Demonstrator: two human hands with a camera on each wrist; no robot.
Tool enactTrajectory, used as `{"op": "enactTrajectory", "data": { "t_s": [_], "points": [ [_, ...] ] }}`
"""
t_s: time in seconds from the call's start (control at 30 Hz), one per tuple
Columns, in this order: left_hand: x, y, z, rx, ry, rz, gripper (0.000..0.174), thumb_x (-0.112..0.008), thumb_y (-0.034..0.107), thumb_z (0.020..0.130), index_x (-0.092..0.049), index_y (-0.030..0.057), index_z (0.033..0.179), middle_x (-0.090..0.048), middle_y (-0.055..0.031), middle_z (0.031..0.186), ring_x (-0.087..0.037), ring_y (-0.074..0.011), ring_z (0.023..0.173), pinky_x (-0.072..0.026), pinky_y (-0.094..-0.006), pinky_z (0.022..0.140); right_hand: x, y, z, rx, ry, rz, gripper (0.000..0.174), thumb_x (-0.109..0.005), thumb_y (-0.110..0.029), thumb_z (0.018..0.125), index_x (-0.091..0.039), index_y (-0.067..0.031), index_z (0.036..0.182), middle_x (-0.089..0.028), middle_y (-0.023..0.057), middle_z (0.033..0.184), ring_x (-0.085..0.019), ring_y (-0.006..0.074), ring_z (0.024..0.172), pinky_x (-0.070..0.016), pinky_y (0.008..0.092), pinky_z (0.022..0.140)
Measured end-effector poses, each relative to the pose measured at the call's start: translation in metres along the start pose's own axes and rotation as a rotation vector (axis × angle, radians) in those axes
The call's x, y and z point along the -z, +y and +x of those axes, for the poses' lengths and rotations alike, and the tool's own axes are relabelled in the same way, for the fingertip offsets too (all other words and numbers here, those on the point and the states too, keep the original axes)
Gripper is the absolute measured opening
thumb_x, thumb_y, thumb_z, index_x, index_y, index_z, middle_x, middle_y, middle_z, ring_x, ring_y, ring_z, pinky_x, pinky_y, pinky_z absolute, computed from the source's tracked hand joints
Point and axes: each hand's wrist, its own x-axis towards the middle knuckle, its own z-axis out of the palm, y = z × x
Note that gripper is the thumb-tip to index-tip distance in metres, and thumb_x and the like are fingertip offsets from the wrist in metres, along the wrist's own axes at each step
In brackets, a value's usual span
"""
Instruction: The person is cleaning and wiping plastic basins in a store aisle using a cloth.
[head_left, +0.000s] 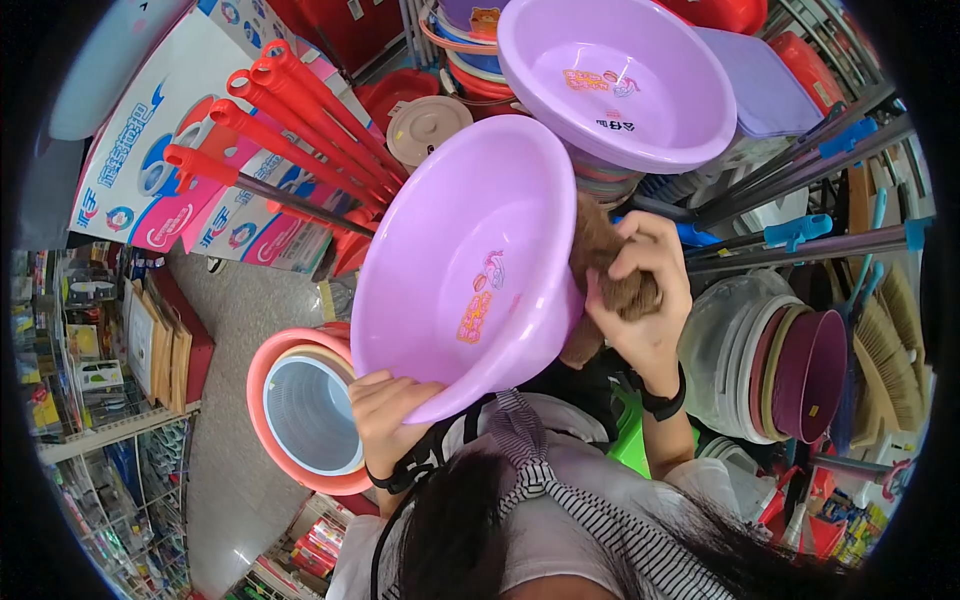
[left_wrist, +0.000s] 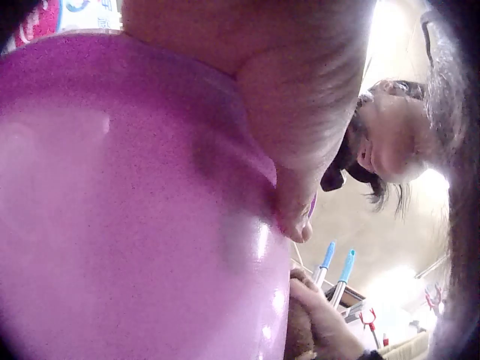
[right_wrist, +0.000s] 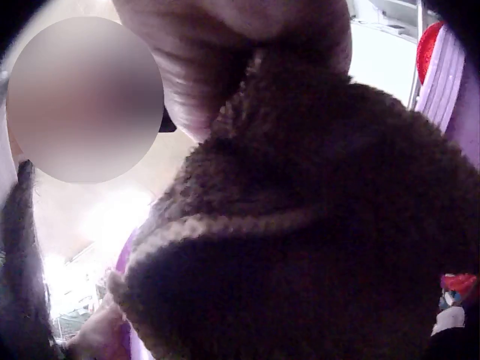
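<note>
A glossy purple plastic basin (head_left: 450,230) is held tilted in front of the chest, its inside with an orange printed label turned up toward the head camera. My left hand (head_left: 390,408) grips its near rim, fingers over the edge inside; in the left wrist view the thumb (left_wrist: 296,217) lies along the outer wall. My right hand (head_left: 652,295) clutches a bunched brown cloth (head_left: 600,250) against the basin's right outer side. In the right wrist view the fuzzy cloth (right_wrist: 300,225) hangs below the palm and hides most of the basin.
Another purple basin (head_left: 680,90) tops a stack just beyond. Red-handled poles (head_left: 290,120) stand at left before printed boxes (head_left: 150,130). Nested pink and blue tubs (head_left: 300,410) sit on the floor at lower left. Stacked buckets (head_left: 770,370) and brooms (head_left: 885,370) crowd the right.
</note>
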Motion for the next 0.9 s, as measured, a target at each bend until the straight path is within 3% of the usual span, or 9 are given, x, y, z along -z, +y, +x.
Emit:
{"op": "enactTrajectory", "data": {
  "t_s": [0.13,0.2,0.23,0.33,0.37,0.4,0.5,0.6,0.9],
  "points": [
    [0.005,0.0,-0.01,0.1,0.173,-0.039,0.025,-0.083,0.024,0.065,-0.069,0.0042,0.075,-0.059,-0.0005,0.057,-0.051,-0.013,0.047,-0.0323,-0.0277,0.048,0.003,0.011,-0.001,-0.069,0.128,-0.146,0.037,-0.073,0.012,0.064,-0.057,-0.0034,0.093,-0.054,0.0133,0.109,-0.058,0.0226,0.097,-0.0466,0.0306,0.089],
    [0.006,0.004,-0.02,0.561,0.536,-0.235,0.041,-0.083,0.038,0.076,-0.066,0.0009,0.069,-0.057,0.0034,0.054,-0.05,-0.0089,0.049,-0.0343,-0.0266,0.05,0.004,0.013,-0.005,-0.121,0.165,-0.112,0.039,-0.073,0.012,0.065,-0.056,-0.0026,0.098,-0.055,0.0129,0.111,-0.058,0.0218,0.1,-0.0464,0.0305,0.091],
    [0.005,0.003,-0.02,0.56,0.537,-0.233,0.041,-0.083,0.038,0.076,-0.066,0.0009,0.069,-0.057,0.0034,0.054,-0.05,-0.0089,0.049,-0.0343,-0.0266,0.05,0.004,0.013,-0.007,-0.178,0.201,-0.079,0.042,-0.072,0.012,0.067,-0.056,-0.0019,0.103,-0.055,0.0126,0.113,-0.058,0.021,0.102,-0.0462,0.0304,0.093],
    [-0.003,0.003,-0.019,0.691,0.835,-0.67,0.062,-0.067,0.052,0.089,-0.057,-0.0045,0.112,-0.066,-0.0075,0.095,-0.065,-0.0148,0.08,-0.0517,-0.0291,0.069,0.007,0.009,-0.008,-0.219,0.235,-0.035,0.045,-0.072,0.011,0.07,-0.053,0.0001,0.11,-0.056,0.0125,0.117,-0.058,0.0203,0.109,-0.0458,0.0319,0.097],
    [-0.001,0.004,-0.021,0.726,0.757,-0.803,0.067,-0.059,0.05,0.095,-0.041,-0.0043,0.13,-0.059,-0.0131,0.119,-0.064,-0.0202,0.099,-0.0538,-0.0342,0.084,0.009,0.005,-0.007,-0.205,0.229,-0.085,0.045,-0.071,0.01,0.072,-0.053,0.0008,0.112,-0.056,0.0135,0.12,-0.058,0.0205,0.112,-0.0459,0.0327,0.098],
    [-0.004,0.003,-0.019,0.727,0.758,-0.801,0.067,-0.059,0.05,0.095,-0.041,-0.0043,0.13,-0.059,-0.0131,0.119,-0.064,-0.0202,0.099,-0.0538,-0.0342,0.084,0.011,0.003,-0.007,-0.206,0.227,-0.083,0.045,-0.071,0.01,0.072,-0.053,0.0008,0.112,-0.056,0.0135,0.12,-0.058,0.0205,0.112,-0.0459,0.0327,0.098],
    [-0.019,-0.012,-0.011,0.868,0.691,-1.047,0.064,-0.048,0.048,0.101,-0.038,-0.0028,0.138,-0.054,-0.0133,0.131,-0.056,-0.0238,0.117,-0.0459,-0.0407,0.101,0.014,0.002,-0.007,-0.178,0.271,-0.129,0.042,-0.071,0.01,0.074,-0.053,0.0002,0.111,-0.057,0.0139,0.12,-0.059,0.02,0.109,-0.046,0.0322,0.097],
    [-0.02,-0.029,-0.02,0.959,0.705,-1.164,0.064,-0.045,0.049,0.101,-0.037,-0.0013,0.14,-0.052,-0.0128,0.134,-0.055,-0.0241,0.119,-0.0446,-0.0408,0.103,0.013,0.003,-0.008,-0.202,0.27,-0.083,0.039,-0.072,0.009,0.074,-0.054,-0.0003,0.108,-0.06,0.0147,0.119,-0.06,0.0198,0.107,-0.0465,0.0318,0.096],
    [-0.018,-0.038,-0.023,1.021,0.64,-1.138,0.062,-0.041,0.048,0.103,-0.035,0.0,0.142,-0.05,-0.0141,0.137,-0.055,-0.0255,0.121,-0.0467,-0.0407,0.102,-0.01,0.003,0.003,-0.279,0.165,-0.209,0.032,-0.075,0.004,0.074,-0.056,-0.0005,0.1,-0.067,0.0142,0.111,-0.064,0.0165,0.096,-0.0498,0.0283,0.086]
  ]
}}
